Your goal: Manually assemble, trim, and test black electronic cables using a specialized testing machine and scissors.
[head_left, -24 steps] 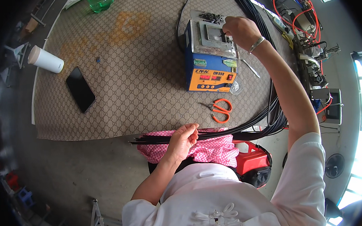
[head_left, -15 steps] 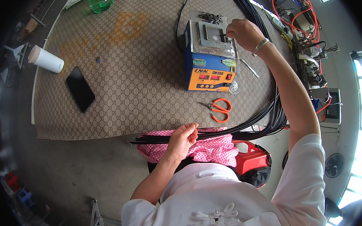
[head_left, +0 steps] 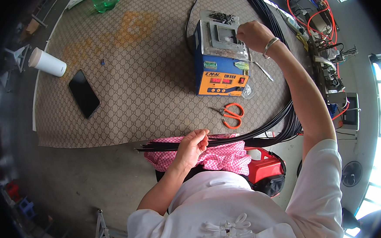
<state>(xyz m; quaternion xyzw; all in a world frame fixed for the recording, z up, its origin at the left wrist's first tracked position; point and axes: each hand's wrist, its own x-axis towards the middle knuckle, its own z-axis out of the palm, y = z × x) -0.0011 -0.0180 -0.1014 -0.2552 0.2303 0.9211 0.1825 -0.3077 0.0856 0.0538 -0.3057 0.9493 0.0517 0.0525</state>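
At the near table edge, my left hand [head_left: 191, 149] is closed around part of a bundle of black cables [head_left: 261, 137], thumb against the curled fingers. The cable tips [head_left: 150, 146] stick out to its left. My right hand [head_left: 255, 34] reaches to the far right, fingers pinched over the rim of a square metal pot [head_left: 226, 34] on a blue and orange heating unit [head_left: 221, 80]. What the right fingers hold is hidden. Dark scraps [head_left: 222, 17] lie behind the pot. Small snips with orange handles [head_left: 232, 116] lie between my left hand and the unit.
A phone [head_left: 84, 94], a white cup [head_left: 47, 62] and a green bottle [head_left: 105, 1] are on the left of the patterned table. A thin metal tool [head_left: 263, 71] lies beside the unit. Cables curve along the right edge. A pink checked cloth [head_left: 223, 158] covers my lap.
My right hand has shifted slightly left and back at the pot, and a dark bit seen at its fingertips shows less. My left hand stays in place.
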